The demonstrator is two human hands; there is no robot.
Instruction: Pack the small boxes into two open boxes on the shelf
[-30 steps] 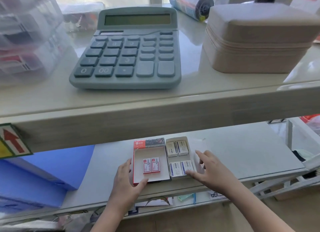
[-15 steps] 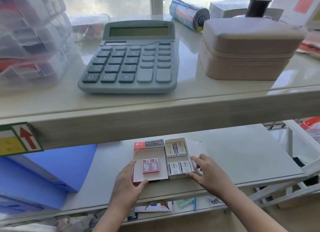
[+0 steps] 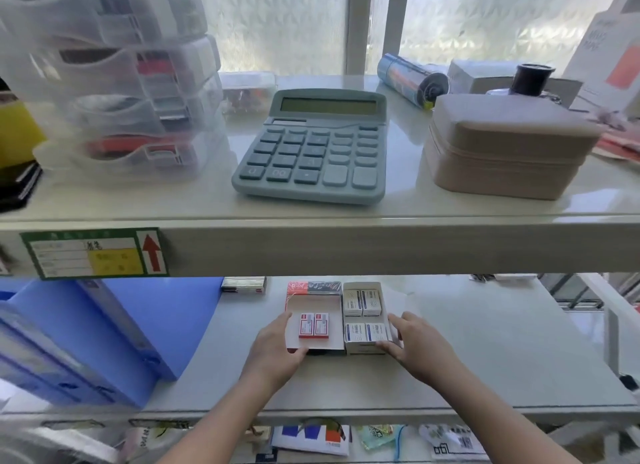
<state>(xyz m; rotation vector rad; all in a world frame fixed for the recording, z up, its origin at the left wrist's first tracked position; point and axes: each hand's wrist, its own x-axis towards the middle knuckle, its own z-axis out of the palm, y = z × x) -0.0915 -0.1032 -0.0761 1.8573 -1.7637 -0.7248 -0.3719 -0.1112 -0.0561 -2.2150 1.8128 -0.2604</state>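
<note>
Two open boxes stand side by side on the lower shelf (image 3: 485,342). The red-edged open box (image 3: 313,302) on the left holds two small red-and-white boxes (image 3: 313,325). The white open box (image 3: 362,285) on the right holds several small blue-and-white boxes (image 3: 363,302). My left hand (image 3: 277,349) grips the red box at its left side and front corner. My right hand (image 3: 412,342) grips the white box at its right wall and front corner.
Blue folders (image 3: 138,325) lean at the left of the lower shelf. A small flat box (image 3: 244,285) lies at the back. On the upper shelf are a calculator (image 3: 315,145), a beige case (image 3: 509,145) and clear drawers (image 3: 114,82).
Both hands have closed on the two open boxes and slid them back from the shelf's front edge. The view has risen and pulled back.
</note>
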